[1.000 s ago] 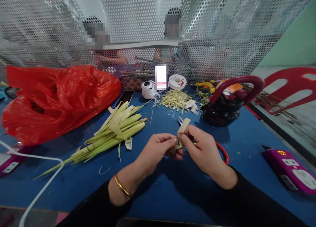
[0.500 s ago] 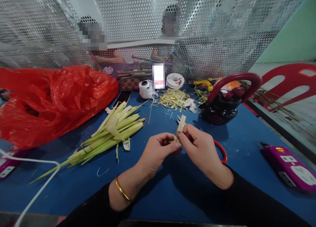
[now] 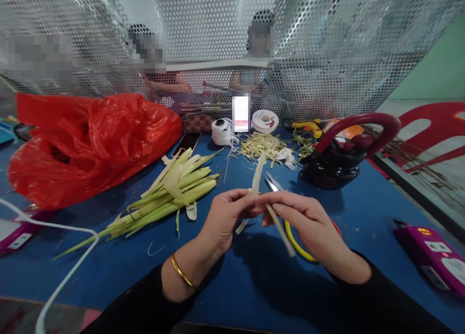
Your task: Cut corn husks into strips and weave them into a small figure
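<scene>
Pale flat strips of plant leaf (image 3: 258, 175) are pinched between my two hands above the blue table (image 3: 218, 295). My left hand (image 3: 227, 216) is closed on them, with one strip standing up from its fingertips. My right hand (image 3: 303, 220) has its fingers pressed together on the strips, and a second strip (image 3: 281, 230) slants down below it. Scissors (image 3: 301, 249) with yellow and red handles lie under and beside my right hand, blades pointing away. A bundle of green husk leaves (image 3: 174, 193) rests to the left.
Back left is a red plastic bag (image 3: 109, 140); a phone (image 3: 189, 142), white string roll (image 3: 222, 133), ribbon spool (image 3: 265, 121) and cut scraps (image 3: 263, 146) sit behind. On the right are a black pot (image 3: 332, 167) and purple power strip (image 3: 432, 251). People are behind the mesh.
The strip between my hands now stands taller, and another slants down under my right hand. My right hand has turned flatter. More of the scissors shows. The whole view has shifted slightly.
</scene>
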Demonstrator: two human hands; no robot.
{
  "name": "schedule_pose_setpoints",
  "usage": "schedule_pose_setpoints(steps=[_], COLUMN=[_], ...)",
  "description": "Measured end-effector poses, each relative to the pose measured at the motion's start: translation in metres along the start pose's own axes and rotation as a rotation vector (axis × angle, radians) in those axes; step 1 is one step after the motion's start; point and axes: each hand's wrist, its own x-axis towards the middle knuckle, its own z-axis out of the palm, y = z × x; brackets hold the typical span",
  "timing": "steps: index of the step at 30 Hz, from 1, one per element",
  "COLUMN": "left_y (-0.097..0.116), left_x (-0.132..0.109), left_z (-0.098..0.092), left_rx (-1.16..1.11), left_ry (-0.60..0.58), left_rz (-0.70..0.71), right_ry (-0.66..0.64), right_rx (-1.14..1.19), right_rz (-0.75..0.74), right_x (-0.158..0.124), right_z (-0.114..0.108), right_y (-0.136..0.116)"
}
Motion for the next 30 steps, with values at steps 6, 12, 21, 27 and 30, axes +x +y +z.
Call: schedule_pose_setpoints(steps=[6, 12, 21, 27, 30], left_y=[-0.001, -0.004, -0.005, -0.006, -0.006], left_x=[0.000, -0.001, -0.002, -0.001, -0.001], left_z=[0.000, -0.001, 0.001, 0.002, 0.002], left_rx=[0.022, 0.074, 0.087, 0.102, 0.095], left_ry=[-0.005, -0.034, -0.056, -0.045, -0.040], left_rz=[-0.014, -0.040, -0.034, -0.018, -0.019], right_ry=[0.105, 0.290, 0.334, 0.328, 0.304], right_rx=[-0.093, -0.351, -0.242, -0.192, -0.310], right_rz=[-0.085, -0.362, -0.222, -0.175, -0.197], right_x=[0.000, -0.001, -0.003, -0.002, -0.001], right_z=[0.000, 0.000, 0.006, 0.003, 0.002], right_y=[0.005, 0.012, 0.012, 0.004, 0.003])
